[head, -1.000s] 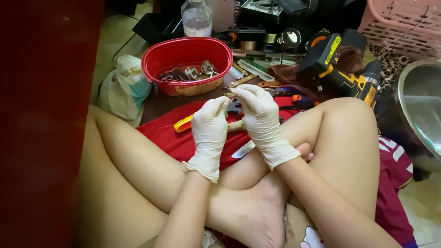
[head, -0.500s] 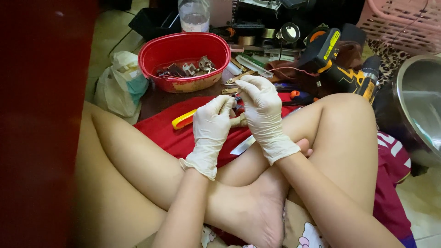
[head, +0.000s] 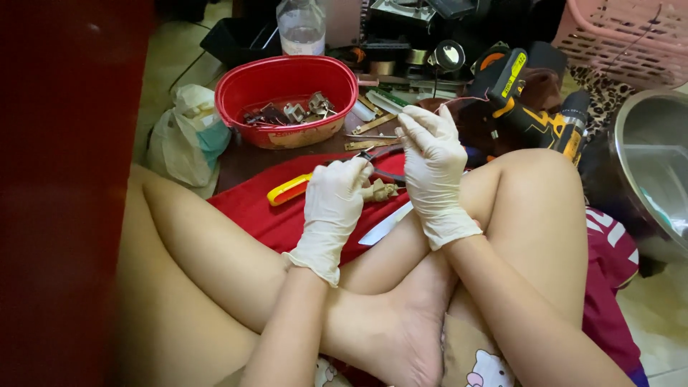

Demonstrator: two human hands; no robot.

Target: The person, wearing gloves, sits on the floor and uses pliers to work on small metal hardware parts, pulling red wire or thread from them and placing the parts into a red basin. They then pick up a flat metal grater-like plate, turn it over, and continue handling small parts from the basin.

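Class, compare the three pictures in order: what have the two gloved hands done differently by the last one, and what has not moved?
The right hand has risen and spread slightly from the left hand, exposing a small tan part and thin metal tool between them. The red bowl, yellow drill and yellow-handled tool stayed put.

Much hidden behind gloves, edges and a dark red blur

A blurred dark red mass (head: pixel 64 193) blocks the whole left side. The gloved left hand (head: pixel 333 208) and right hand (head: pixel 433 172) cover most of the small tan part (head: pixel 382 190) between them, so its shape cannot be told. The thin tool (head: pixel 380 172) there is half hidden too. The steel basin (head: pixel 648 165) is cut by the right edge, the pink basket (head: pixel 623 36) and clear bottle (head: pixel 301 25) by the top. The metal bits in the red bowl (head: pixel 287 75) are too small to tell.
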